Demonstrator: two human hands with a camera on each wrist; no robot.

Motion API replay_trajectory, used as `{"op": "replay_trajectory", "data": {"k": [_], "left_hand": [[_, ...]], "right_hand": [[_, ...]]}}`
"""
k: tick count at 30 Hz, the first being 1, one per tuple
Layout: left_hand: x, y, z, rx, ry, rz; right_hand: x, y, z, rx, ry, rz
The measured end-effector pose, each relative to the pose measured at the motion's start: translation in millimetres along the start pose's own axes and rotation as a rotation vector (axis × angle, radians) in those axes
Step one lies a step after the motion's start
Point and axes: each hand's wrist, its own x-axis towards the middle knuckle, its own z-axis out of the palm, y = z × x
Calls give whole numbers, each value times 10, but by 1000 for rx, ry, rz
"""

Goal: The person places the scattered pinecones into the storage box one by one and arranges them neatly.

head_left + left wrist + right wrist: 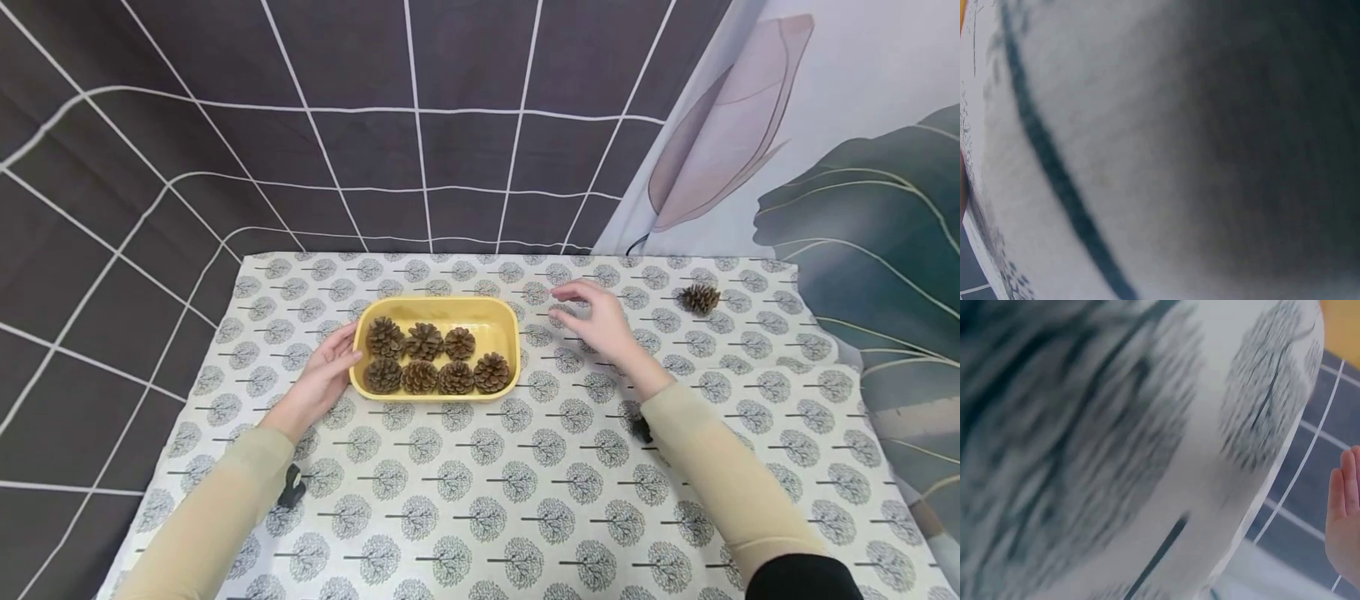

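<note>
A yellow rectangular dish point(491, 336) sits on the table with several brown pine cones point(420, 377) inside, three in the far row and more along the near side. At its left end my left hand point(324, 371) holds the rim, thumb over the edge and fingers along the outer wall. My right hand point(596, 323) is off the dish's right side, thumb and fingers apart and bent slightly, with nothing between them. In the right wrist view only part of that hand point(1344, 519) shows at the edge. Blurred cloth fills most of the left wrist view.
A single pine cone point(700, 298) lies at the far right of the table, beyond my right hand. The tree-print tablecloth point(480, 483) covers the table. Behind it hangs a dark gridded curtain point(465, 150), with a leaf-patterned one point(862, 192) to the right.
</note>
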Motion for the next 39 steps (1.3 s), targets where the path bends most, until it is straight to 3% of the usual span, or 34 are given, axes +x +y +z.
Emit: {"op": "replay_trajectory", "data": {"k": [22,28,39], "left_hand": [[-7,-29,-18,4,-17,20],[-1,-14,-13,0,-7,5],[1,2,1,-2,0,-4]], "right_hand": [[-235,523,-872,-327,47,117],[-230,669,-1061,-364,65,141],[-232,888,-1302,-438,6,256]]}}
